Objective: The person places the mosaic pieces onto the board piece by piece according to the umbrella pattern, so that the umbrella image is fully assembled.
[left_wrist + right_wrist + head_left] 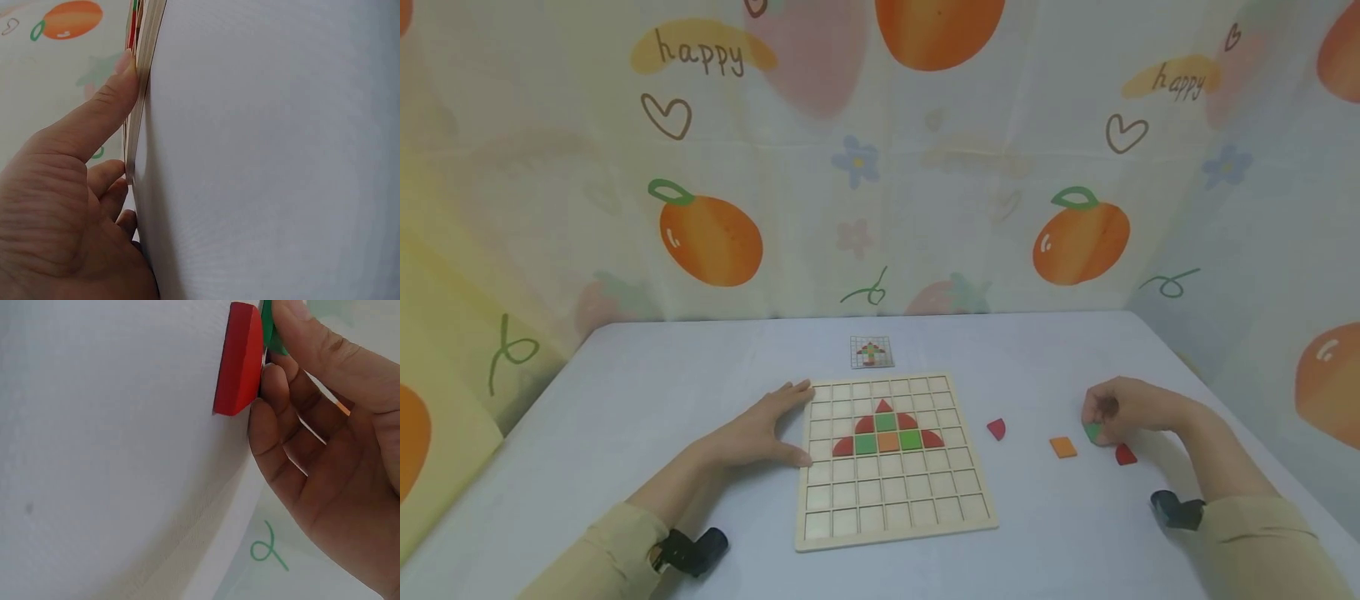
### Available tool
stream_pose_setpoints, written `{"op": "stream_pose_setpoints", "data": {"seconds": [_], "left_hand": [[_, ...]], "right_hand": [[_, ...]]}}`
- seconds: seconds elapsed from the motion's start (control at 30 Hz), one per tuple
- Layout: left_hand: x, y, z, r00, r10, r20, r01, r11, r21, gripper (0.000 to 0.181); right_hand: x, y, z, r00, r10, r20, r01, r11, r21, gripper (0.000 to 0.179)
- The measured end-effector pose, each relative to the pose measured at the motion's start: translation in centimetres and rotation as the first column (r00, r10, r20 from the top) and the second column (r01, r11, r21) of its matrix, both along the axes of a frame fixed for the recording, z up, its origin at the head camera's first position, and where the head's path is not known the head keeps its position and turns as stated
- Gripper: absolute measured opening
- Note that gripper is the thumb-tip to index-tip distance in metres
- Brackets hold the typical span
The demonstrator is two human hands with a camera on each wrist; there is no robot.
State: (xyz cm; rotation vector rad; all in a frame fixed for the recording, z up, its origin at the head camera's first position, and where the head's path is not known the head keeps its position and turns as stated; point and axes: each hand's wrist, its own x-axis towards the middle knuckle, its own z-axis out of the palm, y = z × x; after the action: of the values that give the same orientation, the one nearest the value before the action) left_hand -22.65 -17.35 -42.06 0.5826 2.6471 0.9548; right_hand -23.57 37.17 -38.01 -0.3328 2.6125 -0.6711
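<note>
My left hand [756, 429] rests at the left edge of a wooden grid board [887, 518], thumb and fingers spread and touching the rim. Red, green and orange pieces form a stepped, pointed pattern in the board's upper cells. Off to the right, my right hand [1135, 406] pinches a green piece [1093, 432] between thumb and fingers, low over the table. The fingers cover most of it, so its full shape is hidden. Close by lies a red quarter-round piece [1126, 455], seen large beside the fingertips in the right wrist view.
An orange square tile [1063, 447] and another red quarter-round piece [996, 429] lie between the board and my right hand. Behind the board is a small pattern card [872, 352]. A printed curtain [880, 233] stands behind the white table [700, 358].
</note>
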Motion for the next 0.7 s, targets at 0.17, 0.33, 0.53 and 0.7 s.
{"op": "stream_pose_setpoints", "data": {"seconds": [0.17, 0.33, 0.53, 0.7], "left_hand": [[0.0, 0.0, 0.0, 1.000, -0.003, 0.001, 0.003, 1.000, 0.005, 0.105], [0.0, 0.0, 0.0, 1.000, -0.001, 0.005, 0.001, 1.000, 0.005, 0.106], [-0.1, 0.0, -0.1, 1.000, -0.007, 0.004, 0.007, 1.000, 0.013, 0.106], [0.0, 0.0, -0.2, 1.000, -0.006, 0.002, 0.005, 1.000, 0.021, 0.106]], "right_hand": [[-0.4, -0.4, -0.1, 0.999, -0.004, -0.046, 0.005, 1.000, 0.025, 0.020], [-1.0, -1.0, -0.3, 0.996, -0.016, -0.086, 0.018, 1.000, 0.020, 0.017], [-1.7, -1.7, -0.3, 0.989, -0.027, -0.147, 0.026, 1.000, -0.009, 0.014], [-2.0, -2.5, -0.2, 0.981, -0.025, -0.194, 0.017, 0.999, -0.044, 0.010]]}}
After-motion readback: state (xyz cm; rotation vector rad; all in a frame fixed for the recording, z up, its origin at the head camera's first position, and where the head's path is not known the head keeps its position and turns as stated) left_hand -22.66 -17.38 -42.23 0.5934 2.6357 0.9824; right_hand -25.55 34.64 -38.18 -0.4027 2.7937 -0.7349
